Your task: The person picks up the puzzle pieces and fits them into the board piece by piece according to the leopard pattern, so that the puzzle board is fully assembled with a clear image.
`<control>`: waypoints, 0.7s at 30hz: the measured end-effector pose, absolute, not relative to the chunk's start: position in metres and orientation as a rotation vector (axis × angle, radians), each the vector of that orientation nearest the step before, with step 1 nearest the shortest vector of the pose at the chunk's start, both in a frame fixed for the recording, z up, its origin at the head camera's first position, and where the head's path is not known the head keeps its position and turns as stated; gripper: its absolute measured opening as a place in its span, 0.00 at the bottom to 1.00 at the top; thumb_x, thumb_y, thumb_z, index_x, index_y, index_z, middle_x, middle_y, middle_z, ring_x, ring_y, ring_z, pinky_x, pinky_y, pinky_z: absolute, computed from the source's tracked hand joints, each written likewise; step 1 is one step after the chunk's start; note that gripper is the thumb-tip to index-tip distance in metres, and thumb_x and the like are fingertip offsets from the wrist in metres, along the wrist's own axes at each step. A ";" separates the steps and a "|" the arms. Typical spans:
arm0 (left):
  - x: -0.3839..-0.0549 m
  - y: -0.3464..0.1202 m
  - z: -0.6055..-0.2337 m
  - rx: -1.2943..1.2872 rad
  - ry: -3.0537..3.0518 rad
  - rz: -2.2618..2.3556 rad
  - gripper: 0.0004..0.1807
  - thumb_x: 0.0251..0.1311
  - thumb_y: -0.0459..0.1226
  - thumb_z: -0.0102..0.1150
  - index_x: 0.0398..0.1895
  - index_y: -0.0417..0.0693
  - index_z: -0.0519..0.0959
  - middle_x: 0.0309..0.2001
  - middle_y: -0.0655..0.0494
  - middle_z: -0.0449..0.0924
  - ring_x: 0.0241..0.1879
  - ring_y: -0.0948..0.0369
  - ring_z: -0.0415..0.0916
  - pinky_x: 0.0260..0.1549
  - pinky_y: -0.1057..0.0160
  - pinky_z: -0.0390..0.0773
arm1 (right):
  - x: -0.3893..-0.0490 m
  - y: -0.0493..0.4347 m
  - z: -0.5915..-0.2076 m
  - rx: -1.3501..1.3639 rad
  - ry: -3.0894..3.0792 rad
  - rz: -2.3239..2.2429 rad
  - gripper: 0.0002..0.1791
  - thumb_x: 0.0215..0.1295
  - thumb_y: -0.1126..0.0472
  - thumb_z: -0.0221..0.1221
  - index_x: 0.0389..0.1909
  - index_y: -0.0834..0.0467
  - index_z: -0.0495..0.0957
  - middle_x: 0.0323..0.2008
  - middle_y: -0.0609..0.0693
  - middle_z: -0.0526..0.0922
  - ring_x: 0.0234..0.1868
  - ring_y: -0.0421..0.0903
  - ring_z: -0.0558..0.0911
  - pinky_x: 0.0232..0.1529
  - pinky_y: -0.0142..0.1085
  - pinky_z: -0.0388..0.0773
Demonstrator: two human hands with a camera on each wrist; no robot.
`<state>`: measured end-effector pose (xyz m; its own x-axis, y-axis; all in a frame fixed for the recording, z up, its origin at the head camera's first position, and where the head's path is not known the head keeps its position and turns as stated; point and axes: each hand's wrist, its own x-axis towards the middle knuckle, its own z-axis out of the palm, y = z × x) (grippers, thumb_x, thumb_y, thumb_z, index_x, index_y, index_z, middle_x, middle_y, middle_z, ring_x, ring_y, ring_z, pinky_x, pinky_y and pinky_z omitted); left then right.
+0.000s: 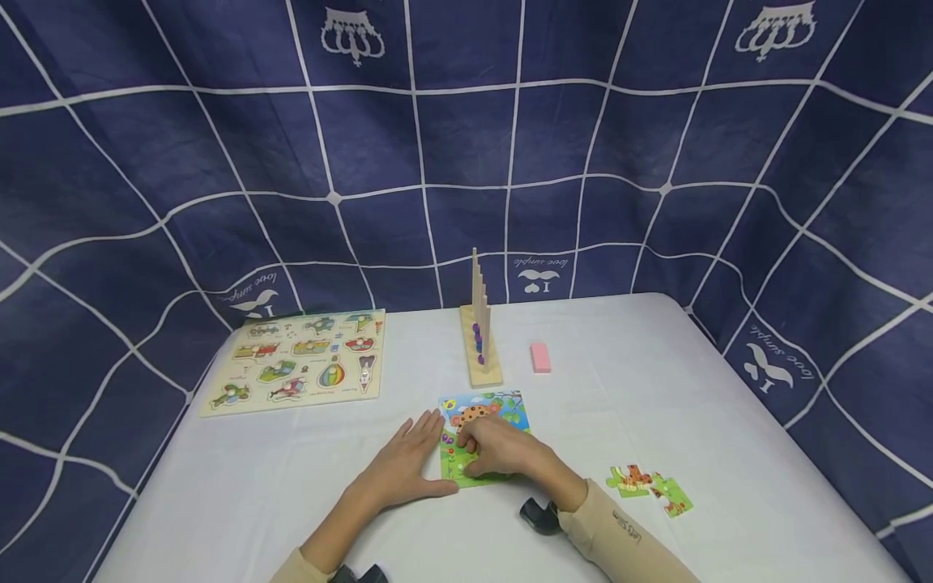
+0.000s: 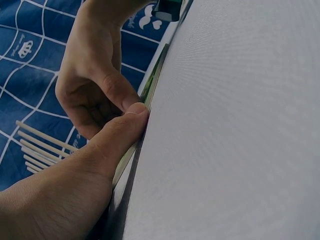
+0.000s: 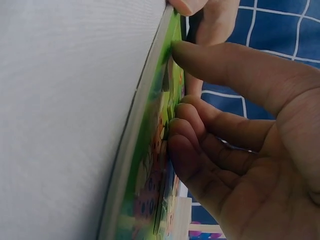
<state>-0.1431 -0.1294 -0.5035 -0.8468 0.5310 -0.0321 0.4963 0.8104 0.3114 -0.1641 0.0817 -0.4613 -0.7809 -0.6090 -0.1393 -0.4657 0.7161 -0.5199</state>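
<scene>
A jigsaw puzzle (image 1: 449, 467) with a spotted animal on blue and green lies flat on the white table. My left hand (image 1: 408, 463) rests along its left side, fingers spread and thumb at the lower left corner. Over the puzzle's middle, my right hand (image 1: 501, 445) touches the surface with bent fingertips. In the right wrist view, the thumb (image 3: 215, 57) of that hand stands apart from the fingers, its tip at the green part. The right hand hides much of the picture. Two loose puzzle pieces (image 1: 631, 479) lie to the right, beside the right forearm.
Behind the puzzle stands a wooden peg rack (image 1: 484, 374) with upright rods and small purple and blue beads. A pink block (image 1: 540, 358) lies right of it. At the back left is a wooden vehicle puzzle board (image 1: 291, 398). A dark blue checked curtain (image 1: 466, 146) surrounds the table.
</scene>
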 end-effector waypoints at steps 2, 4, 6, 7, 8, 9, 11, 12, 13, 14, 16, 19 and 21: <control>-0.143 -0.129 -0.503 0.821 2.878 0.446 0.62 0.49 0.75 0.50 0.76 0.42 0.53 0.78 0.47 0.49 0.78 0.52 0.47 0.76 0.47 0.51 | -0.164 0.083 -0.461 -0.859 2.615 -0.675 0.19 0.46 0.59 0.75 0.41 0.57 0.84 0.29 0.39 0.80 0.30 0.32 0.73 0.34 0.24 0.73; -0.143 -0.130 -0.503 0.823 2.877 0.446 0.62 0.49 0.75 0.50 0.76 0.42 0.53 0.78 0.47 0.49 0.78 0.52 0.46 0.76 0.47 0.50 | -0.165 0.084 -0.461 -0.875 2.604 -0.684 0.19 0.46 0.59 0.75 0.41 0.57 0.84 0.30 0.39 0.80 0.31 0.32 0.73 0.35 0.24 0.74; -0.143 -0.130 -0.503 0.823 2.875 0.448 0.62 0.49 0.76 0.49 0.76 0.42 0.53 0.78 0.47 0.49 0.78 0.52 0.46 0.76 0.47 0.50 | -0.165 0.085 -0.460 -0.888 2.589 -0.704 0.20 0.46 0.59 0.75 0.42 0.57 0.84 0.32 0.40 0.80 0.32 0.33 0.74 0.36 0.24 0.74; -0.143 -0.130 -0.504 0.823 2.874 0.447 0.62 0.49 0.76 0.49 0.76 0.42 0.53 0.78 0.47 0.49 0.78 0.52 0.46 0.76 0.47 0.50 | -0.165 0.085 -0.460 -0.889 2.582 -0.710 0.20 0.46 0.59 0.75 0.42 0.57 0.83 0.32 0.40 0.80 0.33 0.33 0.74 0.37 0.24 0.75; -0.142 -0.130 -0.504 0.824 2.874 0.449 0.62 0.49 0.76 0.49 0.76 0.42 0.53 0.78 0.47 0.49 0.78 0.52 0.46 0.76 0.47 0.50 | -0.166 0.085 -0.460 -0.888 2.573 -0.721 0.20 0.46 0.59 0.75 0.42 0.57 0.83 0.33 0.40 0.80 0.33 0.33 0.75 0.37 0.24 0.75; -0.142 -0.130 -0.504 0.824 2.873 0.445 0.62 0.49 0.76 0.49 0.76 0.42 0.53 0.78 0.48 0.49 0.78 0.52 0.46 0.76 0.48 0.50 | -0.166 0.086 -0.460 -0.883 2.565 -0.733 0.20 0.46 0.60 0.75 0.43 0.57 0.83 0.33 0.40 0.81 0.34 0.33 0.75 0.37 0.24 0.75; -0.142 -0.130 -0.504 0.823 2.872 0.444 0.62 0.49 0.76 0.49 0.76 0.42 0.52 0.78 0.48 0.49 0.78 0.52 0.46 0.76 0.48 0.50 | -0.166 0.087 -0.460 -0.872 2.556 -0.752 0.20 0.46 0.60 0.75 0.43 0.56 0.83 0.33 0.40 0.81 0.34 0.33 0.76 0.37 0.24 0.75; -0.142 -0.130 -0.505 0.823 2.871 0.447 0.62 0.49 0.76 0.49 0.76 0.42 0.53 0.78 0.48 0.49 0.78 0.52 0.46 0.76 0.48 0.50 | -0.167 0.087 -0.460 -0.869 2.556 -0.758 0.20 0.46 0.60 0.75 0.42 0.56 0.83 0.33 0.40 0.81 0.34 0.33 0.76 0.37 0.24 0.75; -0.142 -0.130 -0.504 0.822 2.870 0.449 0.62 0.49 0.76 0.49 0.76 0.42 0.52 0.78 0.48 0.49 0.78 0.52 0.46 0.76 0.48 0.50 | -0.167 0.087 -0.460 -0.869 2.557 -0.765 0.20 0.46 0.60 0.75 0.42 0.56 0.82 0.33 0.40 0.81 0.34 0.34 0.76 0.37 0.24 0.75; -0.142 -0.130 -0.504 0.821 2.870 0.450 0.61 0.49 0.76 0.49 0.76 0.42 0.52 0.78 0.48 0.49 0.78 0.52 0.46 0.76 0.48 0.50 | -0.167 0.087 -0.460 -0.873 2.562 -0.772 0.19 0.46 0.60 0.75 0.41 0.55 0.82 0.32 0.41 0.81 0.34 0.34 0.76 0.37 0.24 0.75; -0.142 -0.130 -0.504 0.821 2.869 0.458 0.61 0.49 0.75 0.50 0.76 0.42 0.53 0.78 0.48 0.49 0.78 0.52 0.46 0.76 0.48 0.50 | -0.168 0.087 -0.460 -0.891 2.584 -0.781 0.19 0.46 0.59 0.76 0.40 0.55 0.82 0.32 0.41 0.81 0.33 0.34 0.76 0.39 0.25 0.75; -0.142 -0.130 -0.503 0.824 2.871 0.459 0.61 0.49 0.75 0.51 0.76 0.42 0.53 0.78 0.48 0.49 0.78 0.52 0.46 0.76 0.48 0.51 | -0.168 0.087 -0.458 -0.932 2.634 -0.781 0.20 0.44 0.58 0.76 0.40 0.54 0.82 0.31 0.41 0.81 0.33 0.33 0.74 0.45 0.28 0.72; -0.142 -0.129 -0.502 0.824 2.871 0.462 0.61 0.49 0.75 0.51 0.76 0.41 0.53 0.78 0.48 0.49 0.78 0.52 0.46 0.76 0.48 0.51 | -0.167 0.087 -0.458 -0.948 2.661 -0.778 0.20 0.44 0.58 0.76 0.40 0.54 0.82 0.31 0.41 0.81 0.33 0.32 0.72 0.48 0.31 0.70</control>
